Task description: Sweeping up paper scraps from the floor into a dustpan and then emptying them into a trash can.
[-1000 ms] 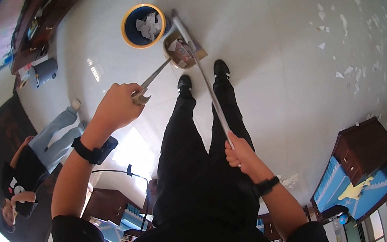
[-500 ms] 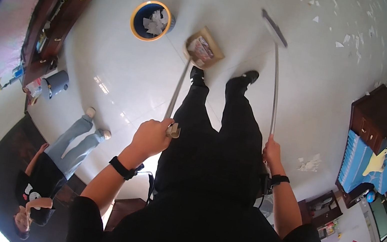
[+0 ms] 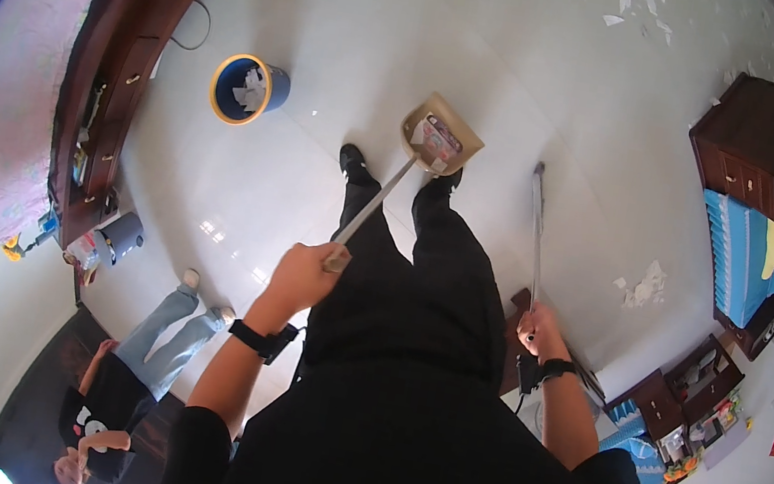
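My left hand [image 3: 302,279] is closed around the long handle of a tan dustpan [image 3: 469,141]. A small printed packet [image 3: 442,136] and pale scraps lie in the pan, which is held out ahead near my right shoe. In my right hand [image 3: 543,333] is the upper part of a long thin metal handle belonging to a broom [image 3: 538,236]. The broom's dark head is seen end-on, to the right of the dustpan and apart from it. To the left of the dustpan stands a blue bin [image 3: 279,95] with a yellow rim, holding white paper scraps.
White paper scraps [image 3: 646,283] lie on the floor at right, and more torn pieces [image 3: 647,5] are scattered far right. A person [image 3: 127,383] stands at lower left by a grey bin [image 3: 122,235]. Dark wooden drawers [image 3: 116,98] line the left; a wooden cabinet [image 3: 749,132] stands right.
The dustpan has swung to the right, away from the blue bin. The broom head has come closer to me and turned. My view has shifted, with both hands keeping their holds.
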Motion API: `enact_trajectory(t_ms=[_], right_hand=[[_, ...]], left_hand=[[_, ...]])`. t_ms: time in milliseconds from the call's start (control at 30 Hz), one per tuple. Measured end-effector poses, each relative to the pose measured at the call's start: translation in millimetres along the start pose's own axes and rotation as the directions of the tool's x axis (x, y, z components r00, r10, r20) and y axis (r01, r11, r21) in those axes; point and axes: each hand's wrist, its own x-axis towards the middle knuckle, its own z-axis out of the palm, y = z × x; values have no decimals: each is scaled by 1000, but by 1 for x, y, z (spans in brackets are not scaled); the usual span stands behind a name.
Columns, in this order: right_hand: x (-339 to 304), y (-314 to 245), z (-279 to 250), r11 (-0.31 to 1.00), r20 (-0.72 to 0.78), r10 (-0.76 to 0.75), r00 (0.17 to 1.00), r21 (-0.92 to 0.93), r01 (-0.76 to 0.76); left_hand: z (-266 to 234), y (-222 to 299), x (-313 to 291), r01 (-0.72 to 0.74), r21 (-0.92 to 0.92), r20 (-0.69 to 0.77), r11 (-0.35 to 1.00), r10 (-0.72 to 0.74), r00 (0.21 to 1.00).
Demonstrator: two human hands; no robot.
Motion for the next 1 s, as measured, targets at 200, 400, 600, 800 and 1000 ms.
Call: enact_trajectory(t_ms=[200,400,600,800,1000], right_hand=[[4,-10,-43,924,20,-263,965,-283,258],[-15,12,10,726,133,-413,901,-549,413],[-13,78,79,525,204,-470,859,-717,458],[21,126,154,249,353,-465,812,-828,503],[53,187,279,-322,515,-493,701,-856,403]], left_hand=[[7,15,-22,104,-42,-25,994,-105,994],[58,-88,-79,97,-65,-173,993,-107,979],[53,-200,-110,180,-140,-267,974,-213,940],[38,-295,-116,177,-117,-264,977,-202,943],[-10,-365,-91,246,-99,-252,964,-264,931]])
